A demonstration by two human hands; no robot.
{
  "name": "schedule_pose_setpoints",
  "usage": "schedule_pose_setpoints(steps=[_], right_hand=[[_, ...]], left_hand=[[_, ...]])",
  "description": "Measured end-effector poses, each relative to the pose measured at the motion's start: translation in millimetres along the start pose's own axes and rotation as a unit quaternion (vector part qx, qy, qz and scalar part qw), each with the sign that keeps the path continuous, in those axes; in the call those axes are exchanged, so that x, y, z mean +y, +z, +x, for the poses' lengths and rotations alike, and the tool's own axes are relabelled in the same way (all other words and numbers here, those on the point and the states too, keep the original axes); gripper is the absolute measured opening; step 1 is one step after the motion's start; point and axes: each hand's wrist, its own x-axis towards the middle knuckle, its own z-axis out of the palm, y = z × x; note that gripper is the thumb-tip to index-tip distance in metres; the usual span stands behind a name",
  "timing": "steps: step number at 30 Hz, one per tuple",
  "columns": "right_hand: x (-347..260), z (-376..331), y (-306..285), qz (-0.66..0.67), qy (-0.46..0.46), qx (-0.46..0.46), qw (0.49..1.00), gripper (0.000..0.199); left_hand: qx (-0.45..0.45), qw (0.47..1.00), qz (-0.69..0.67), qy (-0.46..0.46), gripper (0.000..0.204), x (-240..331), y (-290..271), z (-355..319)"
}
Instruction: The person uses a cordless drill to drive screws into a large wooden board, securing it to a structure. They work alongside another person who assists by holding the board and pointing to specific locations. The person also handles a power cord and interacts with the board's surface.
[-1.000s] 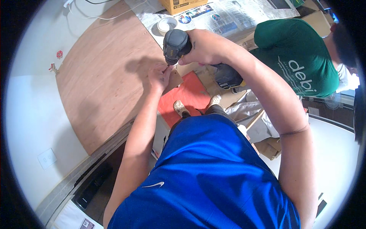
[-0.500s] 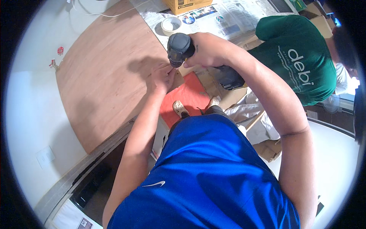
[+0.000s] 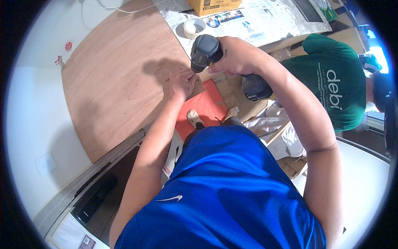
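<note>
My right hand (image 3: 237,57) grips a dark cordless drill (image 3: 204,52), its nose pointing down at the near edge of a brown wooden panel (image 3: 120,79). Its battery base (image 3: 257,88) shows below my wrist. My left hand (image 3: 181,81) rests on the panel right under the drill's tip, fingers pinched together as if on something small that I cannot make out.
A roll of tape (image 3: 194,27) and a cardboard box (image 3: 213,6) lie on spread newspapers (image 3: 265,20) beyond the panel. A person in a green shirt (image 3: 336,87) crouches at the right. A red mat (image 3: 205,106) lies by my feet. A white wall (image 3: 33,103) stands left.
The drill and both hands have stayed together at the panel's edge; the view has shifted slightly, with the drill sitting a little higher and to the right in the picture.
</note>
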Motion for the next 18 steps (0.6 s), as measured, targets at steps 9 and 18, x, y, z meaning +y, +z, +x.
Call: schedule_pose_setpoints(steps=[9,18], right_hand=[[-21,-12,14,-0.111,-0.03,-0.007,0.993,0.061],[-41,-28,38,-0.119,-0.009,0.012,0.993,0.061]], left_hand=[[-0.02,0.999,-0.02,0.019,0.008,-2,-4,-13],[-0.039,0.998,-0.05,0.007,0.011,-3,-14,-34]])
